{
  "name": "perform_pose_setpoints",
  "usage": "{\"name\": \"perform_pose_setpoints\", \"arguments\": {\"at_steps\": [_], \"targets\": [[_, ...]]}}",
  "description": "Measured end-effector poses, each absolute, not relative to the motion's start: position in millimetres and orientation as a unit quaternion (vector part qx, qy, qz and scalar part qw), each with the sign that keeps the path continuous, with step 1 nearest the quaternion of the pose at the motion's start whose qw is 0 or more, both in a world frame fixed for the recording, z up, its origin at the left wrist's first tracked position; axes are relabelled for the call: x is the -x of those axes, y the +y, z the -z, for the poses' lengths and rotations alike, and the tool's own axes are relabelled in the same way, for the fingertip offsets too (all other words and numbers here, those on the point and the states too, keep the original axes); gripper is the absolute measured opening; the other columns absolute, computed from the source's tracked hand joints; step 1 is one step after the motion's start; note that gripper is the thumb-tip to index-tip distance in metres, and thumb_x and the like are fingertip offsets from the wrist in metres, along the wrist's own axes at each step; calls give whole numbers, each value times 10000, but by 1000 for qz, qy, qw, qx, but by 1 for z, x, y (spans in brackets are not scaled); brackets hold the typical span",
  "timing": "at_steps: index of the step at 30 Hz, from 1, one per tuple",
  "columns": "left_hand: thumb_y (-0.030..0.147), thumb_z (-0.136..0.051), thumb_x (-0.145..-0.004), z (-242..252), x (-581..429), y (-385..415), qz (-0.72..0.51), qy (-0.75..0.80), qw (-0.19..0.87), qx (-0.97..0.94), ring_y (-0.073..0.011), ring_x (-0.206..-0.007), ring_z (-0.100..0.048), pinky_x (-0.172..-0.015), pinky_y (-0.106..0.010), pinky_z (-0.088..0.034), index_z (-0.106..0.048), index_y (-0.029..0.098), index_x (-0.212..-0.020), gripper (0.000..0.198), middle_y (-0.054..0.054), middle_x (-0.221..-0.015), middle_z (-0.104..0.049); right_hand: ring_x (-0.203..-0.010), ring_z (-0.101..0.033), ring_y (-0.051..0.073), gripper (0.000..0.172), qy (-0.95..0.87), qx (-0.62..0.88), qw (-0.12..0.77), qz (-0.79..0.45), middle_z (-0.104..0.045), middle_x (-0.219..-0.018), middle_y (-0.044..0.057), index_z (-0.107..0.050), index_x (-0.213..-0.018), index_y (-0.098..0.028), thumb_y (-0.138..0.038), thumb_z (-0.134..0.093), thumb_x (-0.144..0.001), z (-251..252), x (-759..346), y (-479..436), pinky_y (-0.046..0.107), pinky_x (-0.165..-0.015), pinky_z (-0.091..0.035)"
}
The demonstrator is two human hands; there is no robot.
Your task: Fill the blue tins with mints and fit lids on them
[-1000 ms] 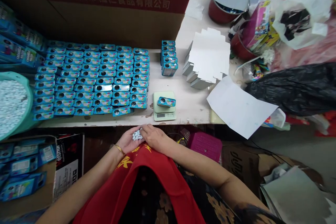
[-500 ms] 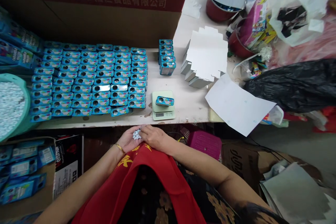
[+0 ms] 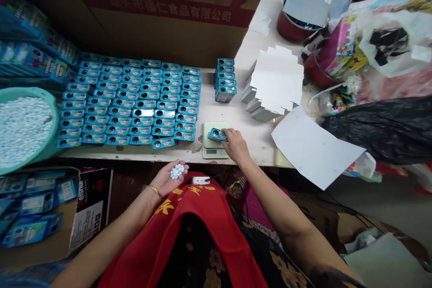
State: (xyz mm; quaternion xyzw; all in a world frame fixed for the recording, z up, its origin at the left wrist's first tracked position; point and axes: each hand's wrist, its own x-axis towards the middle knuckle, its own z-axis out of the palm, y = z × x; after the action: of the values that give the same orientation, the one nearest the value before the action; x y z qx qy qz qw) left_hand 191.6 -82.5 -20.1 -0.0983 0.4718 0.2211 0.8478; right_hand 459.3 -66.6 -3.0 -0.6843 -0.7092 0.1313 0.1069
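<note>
White bench [image 3: 243, 117] lined with small blue tins [image 3: 135, 103]; right hand [image 3: 236, 146] grasps one blue tin [image 3: 216, 134] on green scale [image 3: 209, 150], left hand [image 3: 167, 180] cups white tablets [image 3: 177, 171].

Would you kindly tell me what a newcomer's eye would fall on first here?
The big block of blue tins laid in neat rows on the white table, with a teal basin full of white tablets at its left edge. Nearer, the right hand grasps a single tin on the small scale, while the cupped left hand holds a handful of tablets.
</note>
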Motion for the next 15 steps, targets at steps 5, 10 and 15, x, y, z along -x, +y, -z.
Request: {"name": "perform_pose_setpoints", "arguments": {"at_steps": [5,10,15], "targets": [[166,-486,-791,27,-169,-84,-259,498,822,101,-137,-587,-610,-445,-192,-480,-576,106,-798,109,-99,-732,-636,-897,-433,219,371,-772,602,118,-164,-520,-1014,89,-446,-1146,-159,-223,-481,-782,-8,-429,-76,352,-796,-416],[164,-487,-791,33,-161,-86,-271,499,815,113,-139,-579,-613,-444,-194,-485,-572,101,-808,108,-99,-718,-636,-940,-425,231,390,-790,570,135,-184,-494,-1047,111,-440,-1154,-150,-223,-493,-775,19,-368,-67,363,-773,-433],[163,-487,-790,43,-159,-74,-283,499,811,112,-136,-575,-609,-433,-187,-479,-562,96,-838,111,-96,-714,-629,-969,-425,236,406,-799,569,138,-137,-490,-1092,110,-465,-1156,-170,-210,-541,-759,45,-341,-58,360,-786,-420]]}}
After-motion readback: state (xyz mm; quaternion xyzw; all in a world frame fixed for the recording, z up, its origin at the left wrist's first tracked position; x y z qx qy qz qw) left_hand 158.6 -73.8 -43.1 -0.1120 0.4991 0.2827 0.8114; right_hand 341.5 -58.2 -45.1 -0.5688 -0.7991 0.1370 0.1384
